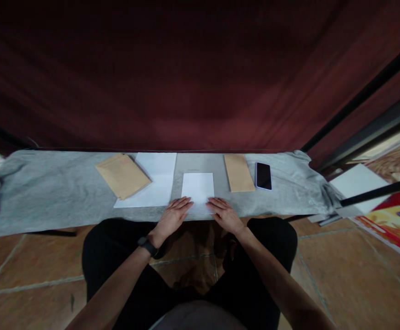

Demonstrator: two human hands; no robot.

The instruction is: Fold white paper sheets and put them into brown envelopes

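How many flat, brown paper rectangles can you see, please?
2: left rectangle, partly over a large white paper sheet; right rectangle, beside a dark rectangular phone. Others may be hidden beneath.

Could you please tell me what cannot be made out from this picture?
All in the head view:
Large paper: its upper left part is hidden under the left envelope.
Small paper: its lower sides are partly covered by the left hand and right hand; its number of layers is too fine to tell.
Red-and-yellow package: cut off by the right edge; its lettering is blurred.
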